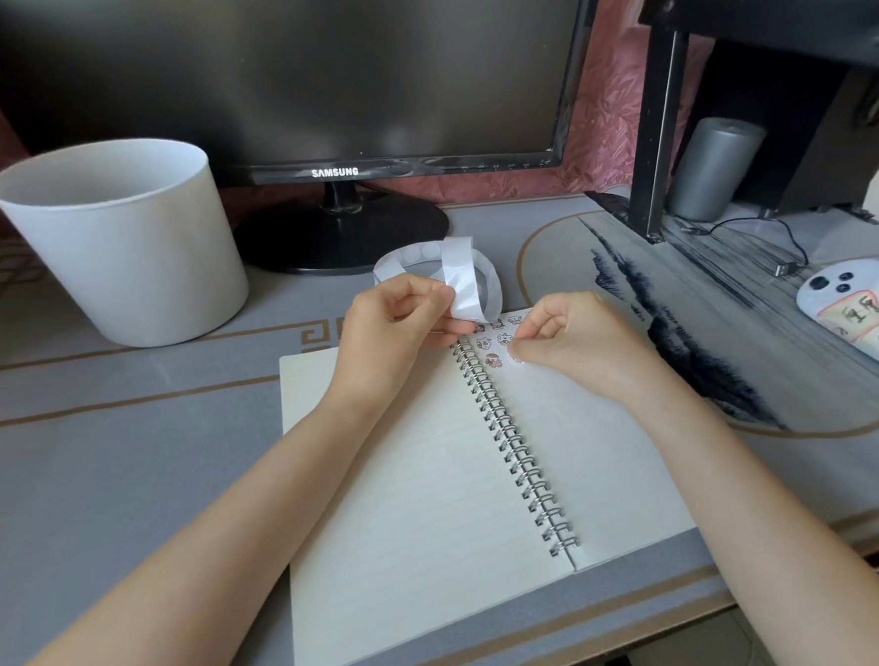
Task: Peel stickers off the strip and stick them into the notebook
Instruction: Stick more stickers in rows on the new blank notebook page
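Both grips closed: left hand (396, 330) pinches strip (468, 284), right hand (566, 340) pinches sticker (517, 357) on notebook (411, 489).

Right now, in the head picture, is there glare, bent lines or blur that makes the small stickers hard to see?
Head view: soft daylight, faint shadows; pale reflection on the monitor; the wide lens bends the monitor's edge and tilts the black shelf leg; the stickers on the notebook are tiny, and the one at the right hand looks washed out.

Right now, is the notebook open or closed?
Open. The notebook lies flat with both lined pages showing, spiral rings down the middle, and little stickers on the right page.
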{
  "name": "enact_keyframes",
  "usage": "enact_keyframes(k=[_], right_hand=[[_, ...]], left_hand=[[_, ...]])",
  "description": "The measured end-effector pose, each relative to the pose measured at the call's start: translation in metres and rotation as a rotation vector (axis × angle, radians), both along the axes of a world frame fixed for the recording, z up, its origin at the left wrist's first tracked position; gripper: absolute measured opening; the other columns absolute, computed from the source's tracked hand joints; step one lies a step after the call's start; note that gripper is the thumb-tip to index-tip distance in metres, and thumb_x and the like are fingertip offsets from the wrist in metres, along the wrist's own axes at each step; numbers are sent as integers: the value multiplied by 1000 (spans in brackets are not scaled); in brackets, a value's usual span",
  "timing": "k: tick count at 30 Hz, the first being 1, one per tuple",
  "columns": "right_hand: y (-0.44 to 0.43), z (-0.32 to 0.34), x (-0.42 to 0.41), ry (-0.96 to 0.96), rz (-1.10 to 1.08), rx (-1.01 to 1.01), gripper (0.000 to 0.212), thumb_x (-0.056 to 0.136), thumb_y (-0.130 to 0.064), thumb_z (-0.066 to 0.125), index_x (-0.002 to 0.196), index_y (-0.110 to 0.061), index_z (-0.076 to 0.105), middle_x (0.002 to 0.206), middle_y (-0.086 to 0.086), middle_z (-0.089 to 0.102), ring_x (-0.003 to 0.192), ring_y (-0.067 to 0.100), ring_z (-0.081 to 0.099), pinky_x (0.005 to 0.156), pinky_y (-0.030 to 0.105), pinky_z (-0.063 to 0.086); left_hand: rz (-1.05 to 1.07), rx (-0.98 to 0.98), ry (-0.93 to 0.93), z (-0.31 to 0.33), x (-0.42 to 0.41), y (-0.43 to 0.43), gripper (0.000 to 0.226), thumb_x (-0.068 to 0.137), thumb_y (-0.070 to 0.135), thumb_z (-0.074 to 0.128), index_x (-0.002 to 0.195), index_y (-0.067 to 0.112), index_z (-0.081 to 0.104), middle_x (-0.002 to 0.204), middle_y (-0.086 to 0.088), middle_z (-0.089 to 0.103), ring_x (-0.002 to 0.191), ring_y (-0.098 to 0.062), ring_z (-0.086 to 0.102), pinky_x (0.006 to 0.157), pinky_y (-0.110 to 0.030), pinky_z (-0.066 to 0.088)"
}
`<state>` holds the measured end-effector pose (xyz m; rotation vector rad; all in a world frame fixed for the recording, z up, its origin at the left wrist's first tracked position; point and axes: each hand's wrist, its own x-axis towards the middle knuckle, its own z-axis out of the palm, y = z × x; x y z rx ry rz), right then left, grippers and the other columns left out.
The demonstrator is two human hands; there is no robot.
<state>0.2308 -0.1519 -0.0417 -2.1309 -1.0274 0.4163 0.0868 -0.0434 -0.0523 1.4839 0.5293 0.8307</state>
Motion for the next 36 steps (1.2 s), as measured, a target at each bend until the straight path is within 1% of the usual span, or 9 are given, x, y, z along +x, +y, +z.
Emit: enact_keyframes(k=[5, 9, 12, 16, 19, 23, 27, 32, 36], right_hand=[[-1, -1, 2, 20, 2, 1, 10, 75, -25, 76, 72, -20, 68, 59, -10, 59, 51, 2, 50, 51, 21, 34], [-2, 0, 3, 19, 18, -1, 9, 77, -23, 76, 79, -18, 69, 64, -10, 60, 54, 2, 51, 50, 19, 34], [-2, -1, 7, 33, 31, 32, 16, 79, -18, 74, 88, -19, 61, 72, -8, 59, 62, 5, 52, 57, 22, 39], [0, -4, 12, 66, 21, 41, 17, 81, -15, 71, 78, -25, 58, 75, -7, 60, 65, 8, 53, 64, 27, 42], [1, -5, 12, 102, 27, 64, 13, 81, -21, 72, 79, -24, 59, 74, -7, 62, 66, 7, 55, 67, 28, 44], [1, -5, 9, 110, 32, 71, 21, 75, -21, 79, 88, -16, 62, 72, -7, 59, 65, 7, 55, 63, 23, 41], [1, -6, 9, 68, 27, 70, 15, 80, -17, 73, 79, -21, 58, 71, -8, 60, 64, 5, 54, 59, 21, 38], [3, -8, 7, 38, -1, 84, 24, 72, -33, 80, 79, -23, 59, 71, -9, 58, 65, 6, 54, 62, 24, 40], [4, -9, 7, -19, -9, 66, 20, 76, -27, 77, 77, -23, 58, 70, -9, 57, 63, 4, 53, 61, 24, 39]], left_hand=[[5, 4, 8, 0, 1, 0, 12, 94, 11, 56, 87, 3, 61, 78, -10, 72, 77, -21, 73, 75, -30, 58], [2, 4, 7, 0, 1, 0, 12, 94, 11, 56, 85, 6, 61, 73, -3, 72, 76, -21, 73, 75, -29, 58], [2, 5, 4, 0, 0, 0, 12, 94, 11, 56, 85, 6, 62, 73, -4, 73, 77, -21, 73, 75, -30, 58], [3, 6, 6, 0, 1, 0, 13, 94, 11, 56, 85, 5, 61, 74, -5, 72, 77, -21, 73, 75, -30, 59], [1, 0, 2, 0, 1, 0, 12, 95, 11, 56, 85, 5, 61, 74, -5, 72, 76, -21, 73, 74, -29, 59], [1, 3, 1, 0, 0, 0, 12, 95, 11, 55, 86, 4, 61, 74, -4, 72, 76, -20, 73, 73, -28, 59], [0, 3, 4, 0, 1, 0, 12, 95, 11, 55, 86, 4, 61, 77, -8, 71, 76, -21, 73, 72, -28, 58], [6, 8, 5, 0, 1, 1, 12, 94, 11, 56, 87, 3, 61, 77, -8, 71, 76, -21, 73, 69, -25, 58], [4, 6, 3, 0, 1, 1, 12, 94, 11, 56, 85, 4, 61, 75, -7, 72, 75, -21, 73, 68, -25, 57]])
